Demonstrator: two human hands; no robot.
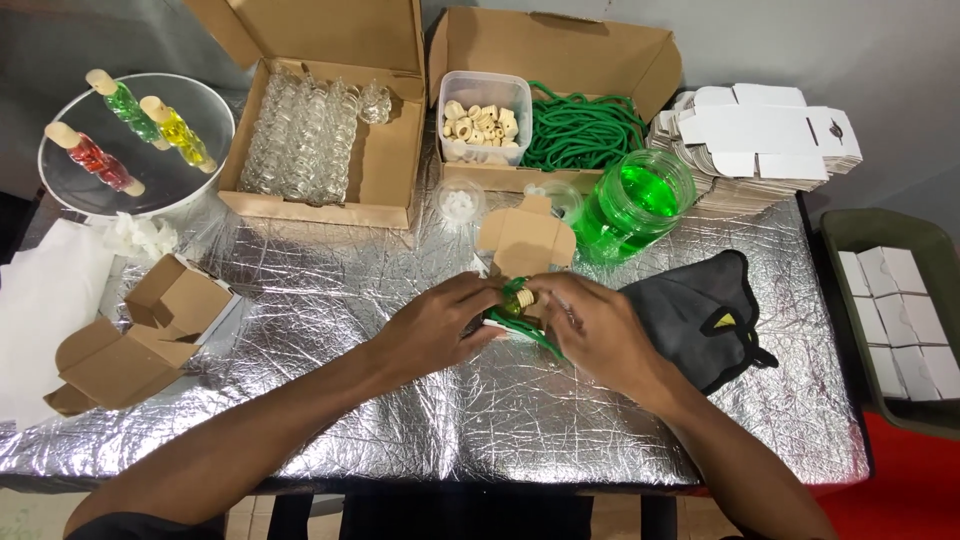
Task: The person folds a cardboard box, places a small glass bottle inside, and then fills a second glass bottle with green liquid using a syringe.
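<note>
My left hand (437,325) and my right hand (600,335) meet at the middle of the foil-covered table (500,420), fingers of both pressed together around a small bottle of green liquid (515,302) with a wooden cap (526,296). The bottle sits between my fingertips, just above the foil, and a green cord (525,332) trails out beneath my right palm. How much of the bottle each hand covers I cannot tell; most of it is hidden by my fingers.

Just beyond my hands lies a flat brown cardboard blank (525,240), and beside it stands an open jar of green liquid (632,205). A dark grey pouch (700,320) rests touching my right wrist area. Further back, 1 open carton holds rows of empty glass bottles (300,135), another holds a plastic tub of wooden caps (484,120) and a coil of green cord (585,130). A stack of flat white box blanks (760,135) sits at the back right.

To my far left, a round mirrored tray (150,175) carries 3 filled bottles: green, yellow and red. Near the left edge sit half-folded brown boxes (130,340) and white paper (45,300).
</note>
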